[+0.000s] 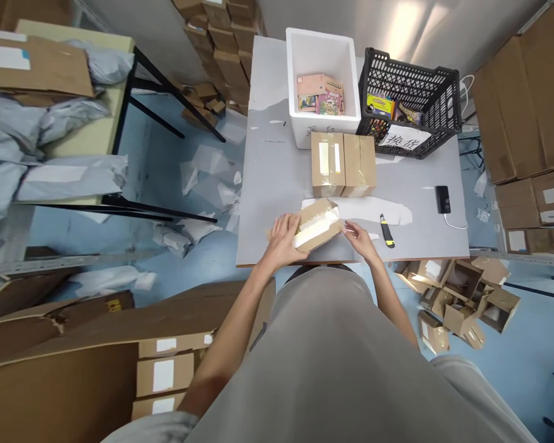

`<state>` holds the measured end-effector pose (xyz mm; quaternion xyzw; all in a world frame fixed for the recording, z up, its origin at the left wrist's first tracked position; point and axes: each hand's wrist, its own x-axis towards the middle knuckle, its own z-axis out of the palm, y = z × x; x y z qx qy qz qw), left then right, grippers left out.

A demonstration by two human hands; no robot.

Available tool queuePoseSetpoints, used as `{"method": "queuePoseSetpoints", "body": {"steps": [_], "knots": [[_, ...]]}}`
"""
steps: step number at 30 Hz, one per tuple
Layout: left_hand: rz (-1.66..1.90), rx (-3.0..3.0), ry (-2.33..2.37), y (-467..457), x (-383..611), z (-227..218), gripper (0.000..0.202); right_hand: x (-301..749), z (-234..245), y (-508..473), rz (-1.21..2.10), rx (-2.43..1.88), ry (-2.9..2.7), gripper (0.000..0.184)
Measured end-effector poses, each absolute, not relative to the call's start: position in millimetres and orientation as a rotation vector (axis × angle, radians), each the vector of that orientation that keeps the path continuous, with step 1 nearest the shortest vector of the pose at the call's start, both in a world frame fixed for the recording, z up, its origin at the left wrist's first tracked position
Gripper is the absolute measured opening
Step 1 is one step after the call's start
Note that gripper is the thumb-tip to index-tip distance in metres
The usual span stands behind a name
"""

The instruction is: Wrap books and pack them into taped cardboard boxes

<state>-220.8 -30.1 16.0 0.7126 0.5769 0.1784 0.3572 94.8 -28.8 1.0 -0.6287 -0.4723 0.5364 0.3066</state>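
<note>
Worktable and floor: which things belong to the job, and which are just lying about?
Likely the job:
cardboard box, in the left hand, right hand at its end
utility knife

Seemingly lying about:
black device with white cable
white scraps on floor

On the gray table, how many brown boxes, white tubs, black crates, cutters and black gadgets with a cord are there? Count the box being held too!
Brown boxes: 3, two standing side by side and one held
White tub: 1
Black crate: 1
Cutter: 1
Black gadget: 1
Total: 7
</note>
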Motion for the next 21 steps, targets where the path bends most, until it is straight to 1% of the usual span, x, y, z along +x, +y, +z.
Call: {"method": "queuePoseSetpoints", "body": {"steps": [7,8,9,12,14,18,20,21], "knots": [[0.268,1.902,1.283,-7.4,-168.8,-14.3,0.128,123.9,-16.9,-56.9,1.320,-1.944,-1.272,0.046],[0.260,1.893,1.274,-8.0,-167.1,-17.1,0.126,126.6,-18.3,-60.9,1.299,-1.964,-1.277,0.046],[0.264,1.882,1.276,-10.6,-166.7,-19.2,0.125,128.6,-19.2,-64.1,1.261,-1.973,-1.281,0.048],[0.348,1.801,1.382,-29.4,-172.8,-22.9,0.123,130.4,-19.7,-67.3,1.108,-1.901,-1.353,0.067],[0.439,1.677,1.534,-47.3,-180.1,-25.1,0.123,128.4,-20.3,-63.4,1.081,-1.818,-1.440,0.073],[0.603,1.316,1.722,-77.5,-191.2,-36.1,0.121,125.2,-26.8,-50.5,1.288,-1.780,-1.434,0.067],[0.640,1.163,1.679,-86.3,-193.0,-45.2,0.128,129.8,-32.0,-48.1,1.392,-1.771,-1.398,0.065],[0.647,1.109,1.639,-89.3,-193.5,-50.2,0.132,134.2,-34.7,-48.8,1.427,-1.762,-1.376,0.067]]}}
